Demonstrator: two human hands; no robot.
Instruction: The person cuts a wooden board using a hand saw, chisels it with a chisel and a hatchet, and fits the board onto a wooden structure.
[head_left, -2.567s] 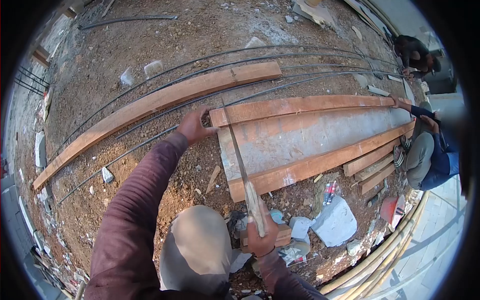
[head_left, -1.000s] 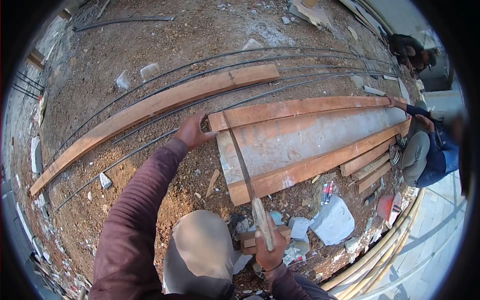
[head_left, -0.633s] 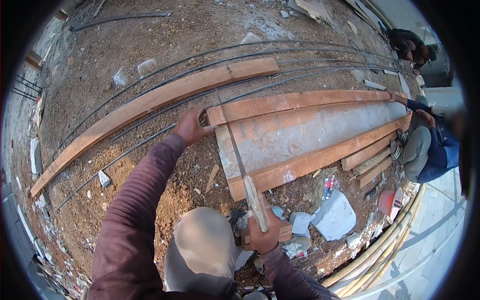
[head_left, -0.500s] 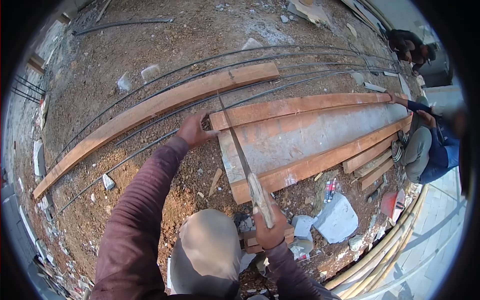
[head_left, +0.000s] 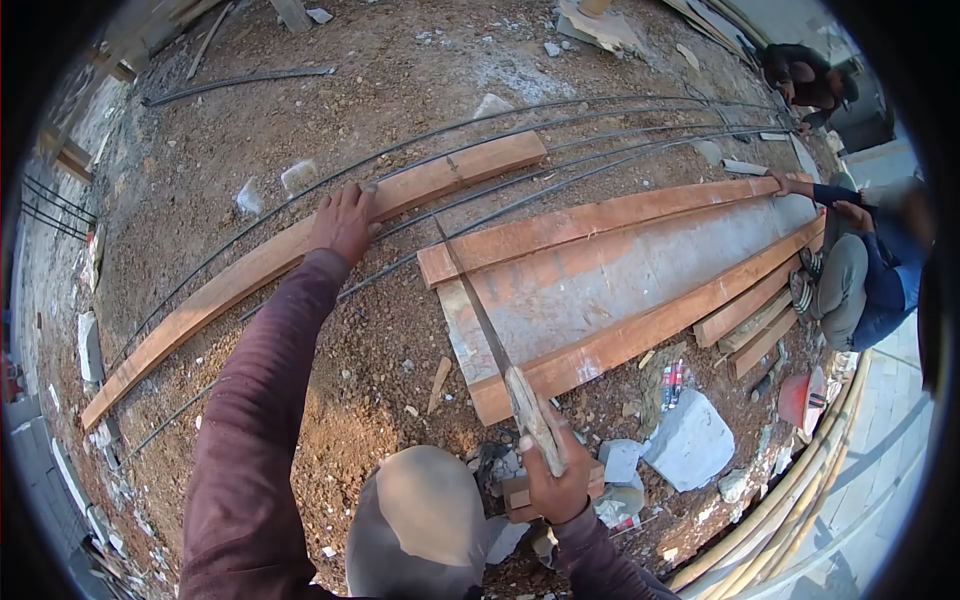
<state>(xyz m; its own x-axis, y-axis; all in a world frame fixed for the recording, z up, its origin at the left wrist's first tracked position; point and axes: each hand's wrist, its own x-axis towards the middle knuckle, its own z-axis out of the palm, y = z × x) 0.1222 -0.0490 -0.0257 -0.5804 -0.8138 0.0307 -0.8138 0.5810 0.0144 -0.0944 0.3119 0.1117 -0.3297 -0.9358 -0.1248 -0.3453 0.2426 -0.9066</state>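
Note:
My right hand point(head_left: 560, 475) is closed round the worn, pale handle of a handsaw point(head_left: 484, 325). The blade points away from me, its tip above the end of a reddish wooden beam point(head_left: 560, 222). To the left, my left hand point(head_left: 345, 222) lies across a long wooden beam point(head_left: 210, 292) on the ground, fingers over its far edge and thumb on the near side. A dark mark crosses this beam near its right end. Next to the saw, a grey-stained board point(head_left: 600, 285) lies between the reddish beam and another beam point(head_left: 590, 355) nearer me.
Several thin steel rods point(head_left: 600, 150) run along the dirt. A person in blue point(head_left: 880, 290) crouches at right, one hand at the reddish beam's far end; another person point(head_left: 805, 80) is behind. A white block point(head_left: 690, 440), red container point(head_left: 797, 400) and bamboo poles point(head_left: 810, 490) lie at lower right.
My left hand has left the reddish beam's end and moved up and left onto the long beam. The saw stays in my right hand, slightly lower in view.

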